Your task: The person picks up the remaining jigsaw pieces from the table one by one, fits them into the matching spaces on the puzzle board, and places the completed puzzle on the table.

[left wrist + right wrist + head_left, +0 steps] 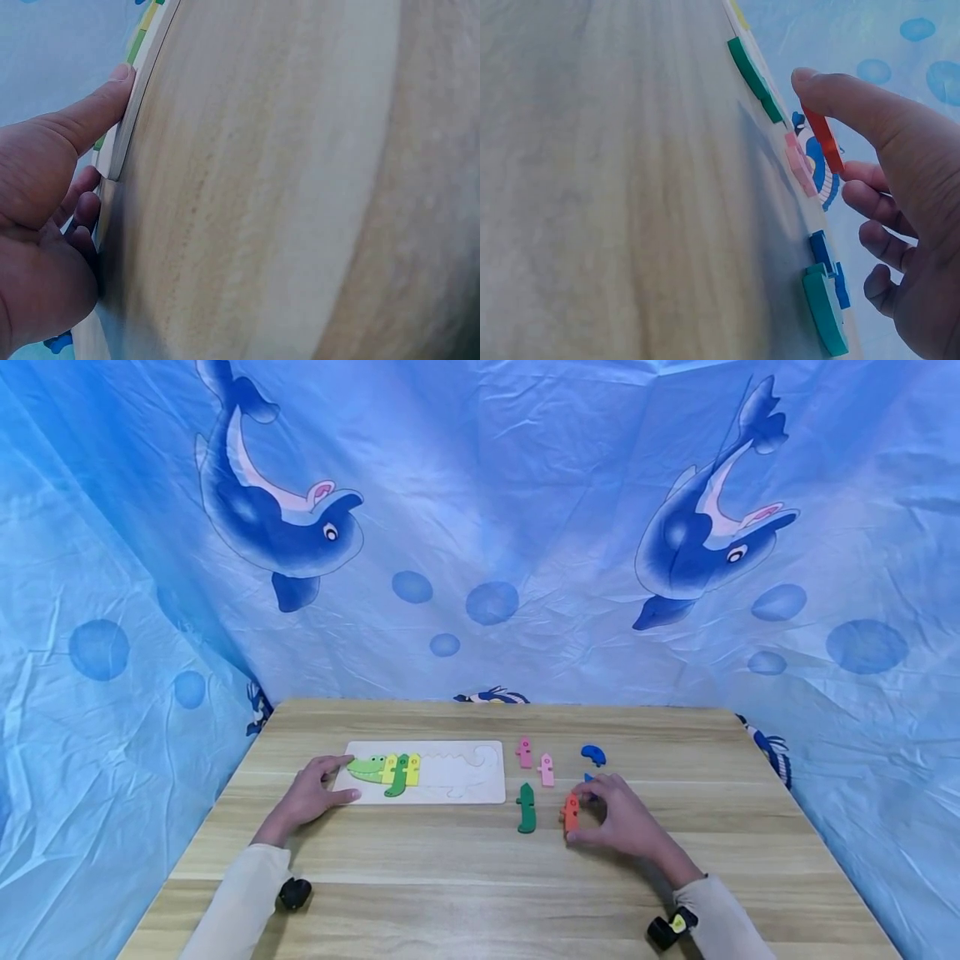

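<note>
A white puzzle board (457, 795) lies on the table. Set in its left half is part of a crocodile: a green head (365, 768), yellow pieces and a green leg piece (401, 774). My left hand (307, 795) grips the board's left end, thumb on the near edge and fingers toward the far corner. Between right thumb and fingertips, my right hand (618, 816) pinches an orange puzzle piece (572, 812), held above the tabletop in the right wrist view. Left of that piece lies a dark green leg piece (527, 810).
Two pink pieces (525, 752) lie right of the board. A dark blue piece (593, 754) is farther back, and another blue piece (588, 779) is partly behind the right hand. The right wrist view also shows a teal piece (825, 311). Blue dolphin-print sheeting surrounds the table.
</note>
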Action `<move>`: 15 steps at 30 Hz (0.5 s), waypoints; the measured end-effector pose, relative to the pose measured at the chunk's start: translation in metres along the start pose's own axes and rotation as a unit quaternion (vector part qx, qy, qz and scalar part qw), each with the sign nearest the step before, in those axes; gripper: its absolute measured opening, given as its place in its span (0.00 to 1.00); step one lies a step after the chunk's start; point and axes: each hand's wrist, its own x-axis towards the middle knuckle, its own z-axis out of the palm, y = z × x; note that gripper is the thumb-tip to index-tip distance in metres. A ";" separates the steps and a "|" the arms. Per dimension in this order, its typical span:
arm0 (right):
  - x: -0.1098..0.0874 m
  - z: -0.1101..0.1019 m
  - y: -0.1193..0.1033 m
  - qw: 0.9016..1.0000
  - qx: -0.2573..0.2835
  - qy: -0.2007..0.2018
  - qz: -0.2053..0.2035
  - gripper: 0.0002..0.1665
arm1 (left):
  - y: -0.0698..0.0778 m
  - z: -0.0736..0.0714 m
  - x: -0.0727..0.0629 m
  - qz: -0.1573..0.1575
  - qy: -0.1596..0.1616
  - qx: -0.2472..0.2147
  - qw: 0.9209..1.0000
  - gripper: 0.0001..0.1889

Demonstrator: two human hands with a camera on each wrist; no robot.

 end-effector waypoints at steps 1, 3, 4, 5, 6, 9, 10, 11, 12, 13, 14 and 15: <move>0.000 -0.001 -0.001 1.000 -0.001 0.003 -0.004 0.41 | 0.000 0.000 0.000 0.000 0.001 0.000 1.000 0.41; 0.001 -0.002 -0.002 1.000 0.001 0.006 -0.010 0.41 | 0.001 0.000 -0.001 -0.003 0.001 0.000 1.000 0.41; 0.002 -0.002 -0.003 1.000 0.003 0.009 -0.013 0.41 | 0.001 0.001 -0.001 -0.004 0.001 -0.001 1.000 0.41; 0.003 -0.003 -0.004 1.000 0.002 0.011 -0.014 0.41 | 0.001 0.001 -0.001 -0.006 0.001 -0.001 1.000 0.42; 0.004 -0.003 -0.005 1.000 0.004 0.013 -0.015 0.40 | 0.001 0.001 -0.001 -0.008 0.002 -0.002 1.000 0.42; 0.008 -0.004 -0.009 1.000 0.003 0.015 -0.016 0.40 | 0.000 0.001 -0.001 -0.012 0.001 -0.005 1.000 0.42; 0.010 -0.004 -0.010 1.000 0.003 0.016 -0.012 0.40 | 0.000 0.001 -0.001 -0.013 0.000 -0.006 1.000 0.42; 0.012 -0.004 -0.011 1.000 0.003 0.016 -0.009 0.41 | -0.001 0.001 0.000 -0.015 0.000 -0.006 1.000 0.42; 0.014 -0.005 -0.012 1.000 0.007 0.017 -0.008 0.41 | -0.001 0.001 0.000 -0.015 -0.001 -0.006 1.000 0.42; 0.016 -0.005 -0.014 1.000 0.008 0.017 -0.007 0.41 | -0.001 0.001 0.000 -0.015 -0.001 -0.007 1.000 0.42; 0.018 -0.005 -0.015 1.000 0.009 0.019 -0.005 0.40 | -0.002 0.001 0.000 -0.015 -0.001 -0.008 1.000 0.42; 0.020 -0.005 -0.017 1.000 0.010 0.020 -0.008 0.40 | -0.002 0.001 0.000 -0.015 0.000 -0.008 1.000 0.42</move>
